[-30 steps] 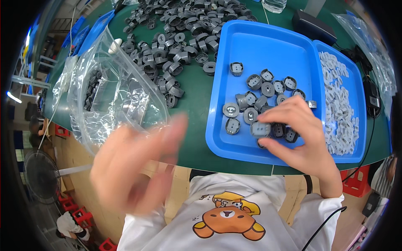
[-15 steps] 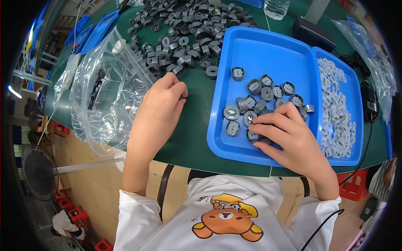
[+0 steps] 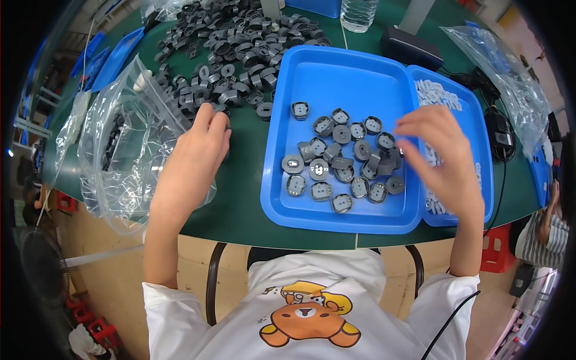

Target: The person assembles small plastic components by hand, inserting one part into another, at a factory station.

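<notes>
My left hand (image 3: 191,159) is at the near edge of a heap of dark grey round plastic parts (image 3: 240,51). Its fingers are curled together, and what they may hold is hidden. My right hand (image 3: 441,157) hovers over the shared side of two blue trays, thumb and fingers apart, slightly blurred. Beneath and to its left, the larger blue tray (image 3: 354,72) holds several grey round parts (image 3: 321,191), many with light grey inserts showing. The smaller blue tray (image 3: 480,141), partly covered by that hand, holds many small pale grey pieces (image 3: 439,95).
A clear plastic bag (image 3: 141,162) with some dark parts lies left of my left arm. Behind the trays stand a black box (image 3: 411,48) and a clear water bottle (image 3: 359,13). A black cable and adapter (image 3: 500,132) lie at the right, beside another plastic bag (image 3: 501,78).
My right hand has lifted off the grey parts in the larger tray and moved right, its fingers spreading. My left hand stays by the heap. The whole view has shifted, moving the scene leftward.
</notes>
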`<control>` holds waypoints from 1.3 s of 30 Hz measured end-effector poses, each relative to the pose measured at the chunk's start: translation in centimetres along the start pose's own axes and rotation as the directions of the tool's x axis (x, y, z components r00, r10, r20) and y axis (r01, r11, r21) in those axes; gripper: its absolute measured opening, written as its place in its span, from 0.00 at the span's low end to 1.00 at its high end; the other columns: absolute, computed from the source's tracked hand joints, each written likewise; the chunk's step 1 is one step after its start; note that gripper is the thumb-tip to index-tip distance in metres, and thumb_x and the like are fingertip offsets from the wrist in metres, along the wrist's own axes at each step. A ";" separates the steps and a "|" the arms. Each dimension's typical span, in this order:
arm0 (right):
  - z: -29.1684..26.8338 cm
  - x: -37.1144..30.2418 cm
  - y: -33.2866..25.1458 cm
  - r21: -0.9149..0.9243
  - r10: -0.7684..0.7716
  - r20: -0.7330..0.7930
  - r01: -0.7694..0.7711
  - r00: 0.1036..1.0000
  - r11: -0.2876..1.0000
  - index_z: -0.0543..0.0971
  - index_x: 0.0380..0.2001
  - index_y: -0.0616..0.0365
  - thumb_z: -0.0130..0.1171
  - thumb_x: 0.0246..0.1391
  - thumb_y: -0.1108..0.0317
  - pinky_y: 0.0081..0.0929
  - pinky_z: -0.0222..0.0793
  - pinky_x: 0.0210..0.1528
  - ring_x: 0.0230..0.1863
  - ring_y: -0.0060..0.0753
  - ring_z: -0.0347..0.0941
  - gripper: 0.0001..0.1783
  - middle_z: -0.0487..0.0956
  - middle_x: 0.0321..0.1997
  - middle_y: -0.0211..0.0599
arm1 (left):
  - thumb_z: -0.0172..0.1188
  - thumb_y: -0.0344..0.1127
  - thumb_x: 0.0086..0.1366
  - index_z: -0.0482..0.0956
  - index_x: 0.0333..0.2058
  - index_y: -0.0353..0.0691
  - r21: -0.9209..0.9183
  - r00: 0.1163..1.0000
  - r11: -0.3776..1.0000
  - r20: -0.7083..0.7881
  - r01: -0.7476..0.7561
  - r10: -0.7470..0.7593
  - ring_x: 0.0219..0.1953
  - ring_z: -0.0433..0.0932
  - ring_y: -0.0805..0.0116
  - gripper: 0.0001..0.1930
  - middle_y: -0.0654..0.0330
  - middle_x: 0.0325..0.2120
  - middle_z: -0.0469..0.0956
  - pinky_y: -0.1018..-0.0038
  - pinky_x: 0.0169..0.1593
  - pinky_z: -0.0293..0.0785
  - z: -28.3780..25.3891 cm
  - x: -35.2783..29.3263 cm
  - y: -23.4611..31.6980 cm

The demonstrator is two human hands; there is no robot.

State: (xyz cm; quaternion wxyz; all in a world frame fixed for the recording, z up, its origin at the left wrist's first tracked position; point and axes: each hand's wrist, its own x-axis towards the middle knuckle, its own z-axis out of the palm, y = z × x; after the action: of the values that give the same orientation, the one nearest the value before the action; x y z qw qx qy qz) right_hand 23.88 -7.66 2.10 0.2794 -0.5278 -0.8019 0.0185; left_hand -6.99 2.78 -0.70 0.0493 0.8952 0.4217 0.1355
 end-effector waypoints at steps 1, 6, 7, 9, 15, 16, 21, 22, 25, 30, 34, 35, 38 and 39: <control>-0.6 -0.3 1.1 -0.005 0.122 -0.025 -0.122 0.992 0.993 0.77 0.32 0.62 0.61 0.43 0.77 0.31 0.68 0.42 0.41 0.41 0.70 0.10 0.76 0.35 0.38 | 0.51 0.24 0.61 0.66 0.37 0.32 -0.013 0.999 0.999 0.018 0.038 -0.038 0.34 0.70 0.48 0.06 0.51 0.34 0.65 0.59 0.36 0.65 0.0 0.1 0.2; -2.6 -1.2 5.4 -0.016 0.461 0.018 -0.461 0.887 0.887 0.77 0.33 0.64 0.57 0.47 0.77 0.27 0.68 0.40 0.37 0.35 0.72 0.08 0.78 0.33 0.38 | 0.49 0.24 0.63 0.63 0.37 0.33 -0.094 0.998 0.994 0.046 -0.047 0.051 0.33 0.69 0.48 0.05 0.50 0.37 0.63 0.59 0.36 0.64 0.0 0.5 0.5; -2.7 -1.2 5.6 -0.030 0.463 0.035 -0.462 0.886 0.886 0.77 0.33 0.64 0.58 0.46 0.77 0.27 0.68 0.39 0.36 0.34 0.73 0.08 0.78 0.33 0.38 | 0.49 0.24 0.63 0.62 0.36 0.33 -0.128 0.997 0.990 0.046 -0.063 0.069 0.32 0.69 0.48 0.05 0.49 0.37 0.63 0.59 0.36 0.64 0.0 0.6 0.6; -2.5 -1.2 5.8 -0.045 0.464 0.051 -0.462 0.884 0.886 0.77 0.33 0.64 0.58 0.45 0.77 0.27 0.68 0.39 0.35 0.32 0.73 0.08 0.79 0.34 0.38 | 0.48 0.24 0.64 0.62 0.36 0.33 -0.158 0.996 0.984 0.015 -0.084 0.087 0.32 0.68 0.48 0.05 0.50 0.36 0.64 0.60 0.35 0.64 -0.1 0.9 1.0; -1.7 -1.4 6.4 -0.061 0.402 0.074 -0.398 0.913 0.915 0.77 0.31 0.64 0.58 0.43 0.80 0.26 0.68 0.37 0.33 0.32 0.73 0.08 0.78 0.31 0.40 | 0.47 0.24 0.63 0.62 0.36 0.33 -0.044 0.981 0.980 -0.011 -0.194 0.193 0.33 0.70 0.49 0.05 0.49 0.30 0.68 0.61 0.35 0.66 0.1 2.4 1.2; -1.7 -1.3 6.3 -0.066 0.399 0.068 -0.395 0.914 0.916 0.77 0.31 0.64 0.58 0.44 0.80 0.26 0.68 0.37 0.33 0.32 0.73 0.08 0.78 0.30 0.39 | 0.47 0.23 0.63 0.62 0.37 0.33 0.012 0.978 0.978 -0.027 -0.206 0.207 0.34 0.71 0.48 0.05 0.48 0.29 0.69 0.61 0.36 0.67 0.3 2.6 1.2; -1.9 -1.8 6.5 0.004 0.453 0.026 -0.453 0.891 0.892 0.77 0.32 0.64 0.56 0.45 0.81 0.24 0.68 0.37 0.33 0.30 0.73 0.08 0.77 0.30 0.39 | 0.47 0.23 0.61 0.64 0.36 0.32 0.085 0.983 0.980 -0.013 -0.179 0.181 0.36 0.72 0.48 0.05 0.48 0.32 0.68 0.61 0.38 0.69 0.8 3.8 1.3; -1.9 -1.8 6.4 0.041 0.446 0.006 -0.446 0.895 0.894 0.77 0.34 0.64 0.55 0.47 0.82 0.23 0.69 0.38 0.33 0.29 0.74 0.09 0.76 0.32 0.38 | 0.47 0.23 0.60 0.65 0.36 0.31 0.095 0.977 0.975 -0.045 -0.202 0.206 0.36 0.72 0.48 0.05 0.48 0.32 0.68 0.61 0.38 0.70 1.1 3.9 1.2; -1.8 -1.6 5.2 0.222 0.491 -0.024 -0.474 0.871 0.852 0.77 0.38 0.63 0.53 0.50 0.82 0.22 0.70 0.40 0.35 0.28 0.75 0.11 0.74 0.35 0.37 | 0.51 0.22 0.57 0.66 0.35 0.31 0.081 0.983 0.982 -0.063 -0.168 0.173 0.36 0.73 0.49 0.07 0.49 0.34 0.67 0.62 0.38 0.71 2.1 3.8 0.9; -1.2 0.0 0.5 0.541 0.475 0.065 -0.431 0.877 0.722 0.76 0.44 0.64 0.51 0.54 0.81 0.22 0.71 0.43 0.39 0.28 0.77 0.13 0.71 0.38 0.36 | 0.55 0.21 0.53 0.67 0.38 0.34 0.004 0.981 0.990 -0.131 -0.144 0.144 0.36 0.73 0.51 0.13 0.51 0.34 0.66 0.62 0.38 0.71 2.0 3.6 1.8; -0.1 1.4 -2.8 0.713 0.409 0.162 -0.393 0.898 0.581 0.74 0.45 0.69 0.50 0.56 0.80 0.22 0.72 0.45 0.43 0.33 0.77 0.13 0.71 0.43 0.39 | 0.54 0.19 0.51 0.71 0.41 0.40 -0.185 0.954 0.948 -0.202 -0.261 0.223 0.35 0.72 0.52 0.17 0.53 0.32 0.66 0.65 0.38 0.71 1.6 3.7 3.0; 0.3 1.8 -3.4 0.755 0.393 0.167 -0.374 0.904 0.539 0.74 0.45 0.70 0.50 0.56 0.80 0.22 0.72 0.45 0.43 0.33 0.77 0.13 0.71 0.43 0.39 | 0.53 0.17 0.50 0.73 0.41 0.41 -0.274 0.958 0.924 -0.177 -0.268 0.226 0.34 0.72 0.54 0.19 0.54 0.31 0.66 0.67 0.37 0.71 1.8 3.4 3.0; 1.4 2.1 -4.0 0.817 0.357 0.192 -0.351 0.914 0.458 0.73 0.46 0.72 0.50 0.56 0.80 0.23 0.72 0.46 0.43 0.33 0.77 0.14 0.71 0.45 0.42 | 0.52 0.17 0.50 0.74 0.41 0.41 -0.421 0.977 0.881 -0.088 -0.215 0.196 0.32 0.72 0.59 0.19 0.56 0.31 0.65 0.69 0.36 0.70 1.6 2.9 3.1; 1.7 1.9 -4.1 0.829 0.347 0.195 -0.344 0.917 0.442 0.73 0.47 0.72 0.50 0.56 0.80 0.23 0.73 0.46 0.43 0.33 0.77 0.14 0.71 0.45 0.42 | 0.52 0.18 0.52 0.74 0.39 0.39 -0.459 0.976 0.861 -0.113 -0.219 0.188 0.31 0.71 0.67 0.15 0.60 0.30 0.66 0.74 0.34 0.69 1.6 2.9 3.4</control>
State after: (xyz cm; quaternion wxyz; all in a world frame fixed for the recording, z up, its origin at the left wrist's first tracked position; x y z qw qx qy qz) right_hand 19.10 -7.39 2.88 0.4922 -0.4750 -0.5640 0.4627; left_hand -2.28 2.88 -0.94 0.2360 0.8913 0.2810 0.2665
